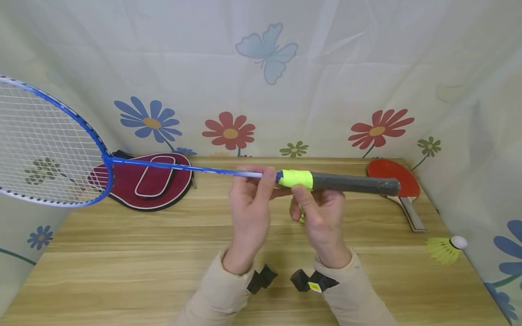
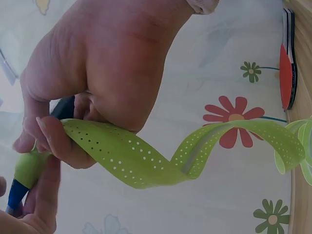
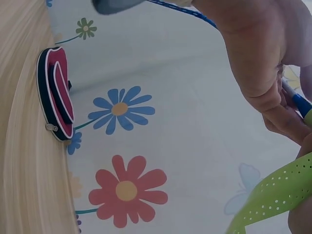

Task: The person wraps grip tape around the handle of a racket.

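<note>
A blue and white badminton racket is held up sideways above the table, its strung head to the left and its dark grey handle to the right. My left hand grips the shaft just beside the handle. Neon yellow-green grip tape wraps the shaft end of the handle. With thumb and fingers, my right hand pinches the tape against the handle. The loose perforated strip hangs twisted from the right hand towards the table in the left wrist view. Fingers partly hide the wrapped part there.
A dark red racket case lies at the back left of the wooden table. At the right are a red table tennis paddle and a yellow shuttlecock. A flower-printed curtain encloses the back and sides.
</note>
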Demonstrator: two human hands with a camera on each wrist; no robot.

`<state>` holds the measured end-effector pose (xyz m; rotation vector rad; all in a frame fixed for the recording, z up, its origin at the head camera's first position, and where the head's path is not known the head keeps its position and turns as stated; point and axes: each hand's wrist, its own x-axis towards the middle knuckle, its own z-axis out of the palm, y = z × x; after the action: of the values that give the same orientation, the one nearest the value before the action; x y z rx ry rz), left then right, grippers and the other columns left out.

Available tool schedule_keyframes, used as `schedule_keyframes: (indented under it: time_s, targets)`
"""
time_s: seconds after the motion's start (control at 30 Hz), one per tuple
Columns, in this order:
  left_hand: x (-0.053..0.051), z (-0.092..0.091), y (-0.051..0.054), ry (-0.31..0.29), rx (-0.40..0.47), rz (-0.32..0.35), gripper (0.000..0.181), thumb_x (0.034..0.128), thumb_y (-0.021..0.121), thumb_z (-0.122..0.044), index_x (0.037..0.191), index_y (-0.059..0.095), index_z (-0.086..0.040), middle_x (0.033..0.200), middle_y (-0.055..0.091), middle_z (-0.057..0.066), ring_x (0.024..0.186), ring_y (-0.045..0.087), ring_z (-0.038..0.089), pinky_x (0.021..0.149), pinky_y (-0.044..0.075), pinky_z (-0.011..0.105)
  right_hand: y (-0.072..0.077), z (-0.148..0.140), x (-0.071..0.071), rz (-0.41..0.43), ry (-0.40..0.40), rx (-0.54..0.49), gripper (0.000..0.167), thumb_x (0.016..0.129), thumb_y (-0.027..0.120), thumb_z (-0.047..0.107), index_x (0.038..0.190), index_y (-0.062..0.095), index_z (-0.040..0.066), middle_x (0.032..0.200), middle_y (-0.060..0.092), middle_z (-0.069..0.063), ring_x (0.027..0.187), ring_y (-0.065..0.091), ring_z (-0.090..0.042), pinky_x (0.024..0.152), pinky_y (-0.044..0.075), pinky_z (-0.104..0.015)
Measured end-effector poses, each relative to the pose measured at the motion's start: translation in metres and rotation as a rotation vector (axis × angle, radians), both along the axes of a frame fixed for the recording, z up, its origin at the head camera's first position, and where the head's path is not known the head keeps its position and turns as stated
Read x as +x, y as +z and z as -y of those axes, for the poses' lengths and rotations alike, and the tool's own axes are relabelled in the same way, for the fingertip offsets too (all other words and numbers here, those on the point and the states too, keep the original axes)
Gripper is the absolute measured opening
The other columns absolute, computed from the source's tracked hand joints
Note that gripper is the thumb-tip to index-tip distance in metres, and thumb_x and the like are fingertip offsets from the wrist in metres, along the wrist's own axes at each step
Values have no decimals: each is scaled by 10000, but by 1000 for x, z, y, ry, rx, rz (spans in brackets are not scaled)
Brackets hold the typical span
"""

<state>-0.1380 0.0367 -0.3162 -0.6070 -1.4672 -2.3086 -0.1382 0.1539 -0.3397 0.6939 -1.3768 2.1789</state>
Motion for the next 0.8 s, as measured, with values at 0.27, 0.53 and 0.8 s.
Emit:
schedule_keyframes:
  time_s: [0.27,0.53,0.8]
  targets:
    - [-5,0,0,-162,21,-227,399,899,581,104,1247,395,46,1240,544,336,1195,532,401,1046,439,485,2,-3,2,62,88,-71,61,936,611,-1,956,585,-53,640,561,-42,405,435,-121,325,324,-245]
    - [-6,1,-2,-103,28,-205,433,874,579,174,1238,383,45,1119,594,371,1062,625,379,921,542,418,6,-4,5,38,24,54,246,914,630,-36,1137,542,-89,804,599,-77,430,470,-141,333,386,-247]
    - [-4,-2,-5,-37,59,-134,417,868,606,148,1191,343,158,1082,613,358,983,658,268,876,570,397,7,-6,5,28,-29,143,474,901,669,11,1320,470,-89,923,590,-100,437,470,-144,332,393,-255]
